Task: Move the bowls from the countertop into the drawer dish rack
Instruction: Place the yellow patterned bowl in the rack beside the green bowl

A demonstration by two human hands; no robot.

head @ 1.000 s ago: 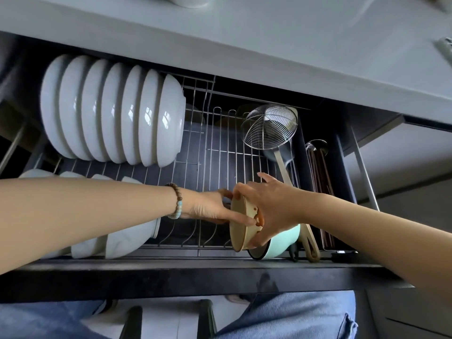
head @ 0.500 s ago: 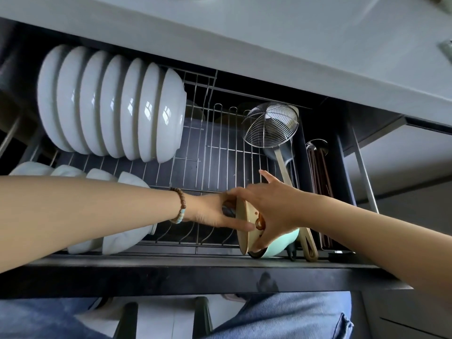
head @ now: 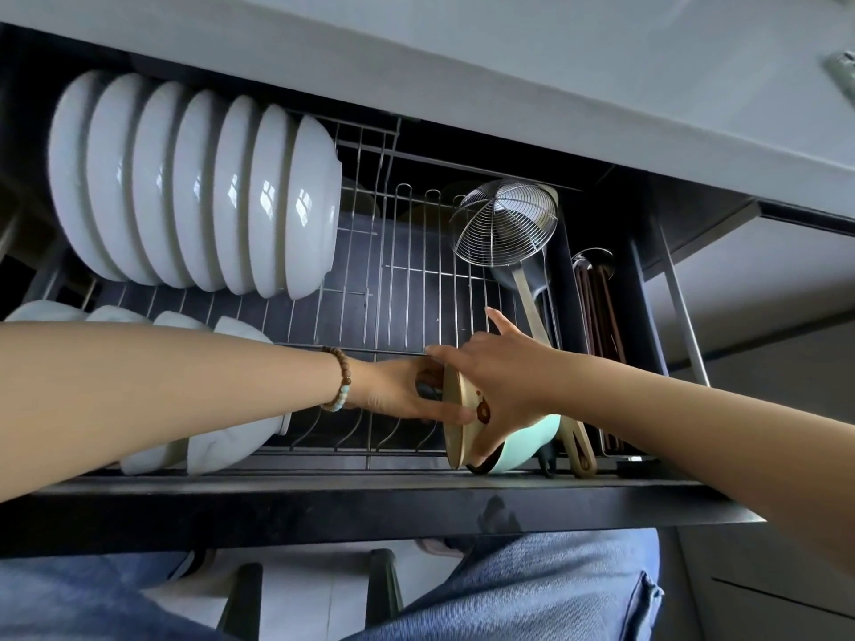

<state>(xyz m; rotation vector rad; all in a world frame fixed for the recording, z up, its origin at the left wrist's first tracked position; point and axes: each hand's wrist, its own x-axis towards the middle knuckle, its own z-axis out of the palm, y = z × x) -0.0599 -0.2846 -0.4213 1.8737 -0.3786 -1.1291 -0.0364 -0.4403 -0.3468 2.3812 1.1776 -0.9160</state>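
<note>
Two hands are meeting at the front of the drawer dish rack (head: 416, 289), both on a beige bowl (head: 455, 432) that is standing on edge in the wire slots. No brand or readable writing is showing anywhere; the only marking is a brown painted motif on the bowl's outer face. The left hand (head: 402, 395), with a bead bracelet (head: 340, 386) at its wrist, is reaching against the bowl's inner side with its thumb lying along the rim. The right hand (head: 504, 386) is cupping the outer side, fingers spread and loosely curled around it. A mint-green bowl (head: 523, 448) is sitting just behind the beige one, touching it. Seven white bowls (head: 194, 187) are standing in a row at the back left, more white bowls (head: 222, 437) at the front left. Compared with half a second ago, the beige bowl is standing more upright and slightly lower in the slots.
</note>
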